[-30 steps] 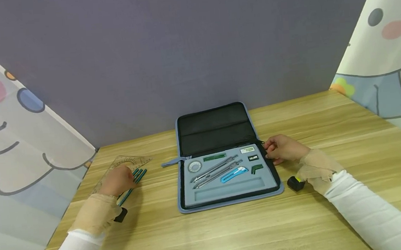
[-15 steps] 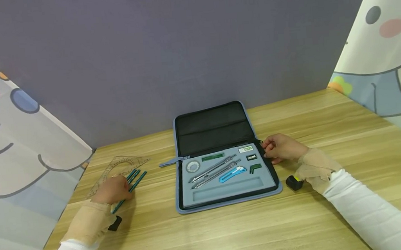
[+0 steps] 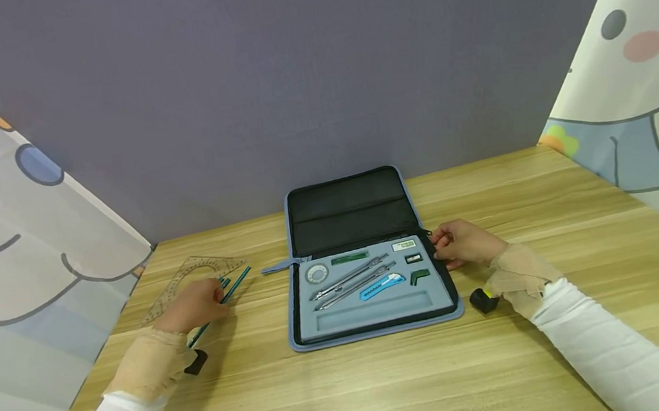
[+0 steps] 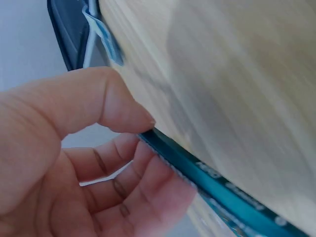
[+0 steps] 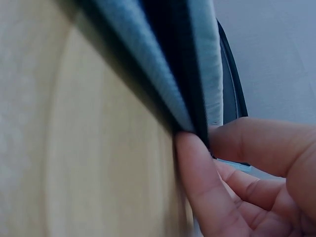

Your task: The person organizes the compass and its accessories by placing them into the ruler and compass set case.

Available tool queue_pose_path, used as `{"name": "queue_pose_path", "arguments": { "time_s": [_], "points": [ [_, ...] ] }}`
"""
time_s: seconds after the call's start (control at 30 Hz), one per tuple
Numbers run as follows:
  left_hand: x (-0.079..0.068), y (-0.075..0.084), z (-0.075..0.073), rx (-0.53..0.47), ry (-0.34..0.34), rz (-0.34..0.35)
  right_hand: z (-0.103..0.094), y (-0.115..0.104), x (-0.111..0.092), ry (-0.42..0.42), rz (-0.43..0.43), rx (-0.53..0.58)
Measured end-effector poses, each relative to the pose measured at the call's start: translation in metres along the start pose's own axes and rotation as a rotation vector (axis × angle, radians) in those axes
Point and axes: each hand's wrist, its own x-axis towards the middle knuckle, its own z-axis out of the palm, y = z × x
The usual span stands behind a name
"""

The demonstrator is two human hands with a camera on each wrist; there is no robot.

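In the head view, my left hand (image 3: pixel 194 305) pinches a teal pencil (image 3: pixel 237 284) between thumb and fingers, at the left of the table. The left wrist view shows the printed barrel of the pencil (image 4: pixel 212 182) running out from my fingertips. Beside it, another pencil end (image 3: pixel 225 282) shows past the hand; the rest is hidden. On the right, my right hand (image 3: pixel 465 244) grips the side edge of an unzipped drawing-set case (image 3: pixel 352 194). The right wrist view has thumb and index finger on the dark edge of the case (image 5: pixel 200 89).
The case's grey tray (image 3: pixel 309 317) holds two compasses (image 3: pixel 353 281), a blue utility knife (image 3: pixel 382 286), a sharpener (image 3: pixel 413 258), an eraser box (image 3: pixel 404 245) and a round white item (image 3: pixel 317 273). One long slot (image 3: pixel 372 310) is bare. A clear set square (image 3: pixel 194 262) lies behind my left hand.
My left hand drew back toward me, then came forward and right again with the pencil, whose far end now reaches farther out. My right hand stays on the case edge.
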Motion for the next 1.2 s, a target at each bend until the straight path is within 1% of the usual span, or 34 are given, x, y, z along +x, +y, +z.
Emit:
{"name": "queue_pose_path", "arguments": {
  "time_s": [0.17,0.37,0.5,0.67,0.87,1.03,1.2],
  "points": [
    [0.003,0.018,-0.003,-0.016,0.022,0.047,-0.001,-0.001,0.000,0.003,0.004,-0.002],
    [0.005,0.038,-0.004,-0.030,0.020,0.090,0.000,0.000,0.003,0.013,0.020,-0.002],
    [0.007,0.051,-0.003,-0.038,0.030,0.132,0.000,0.001,0.003,0.010,0.023,0.003],
    [0.012,0.067,0.001,-0.048,0.054,0.212,0.001,0.002,0.002,0.007,0.017,0.006],
    [0.018,0.089,0.008,-0.023,0.101,0.319,0.000,0.001,0.002,0.013,0.028,0.005],
    [0.019,0.111,0.014,-0.032,0.083,0.394,0.000,0.001,0.002,0.007,0.013,0.004],
    [0.018,0.131,0.020,-0.012,0.078,0.455,0.000,0.001,0.002,0.006,0.018,0.009]
  ]
}}
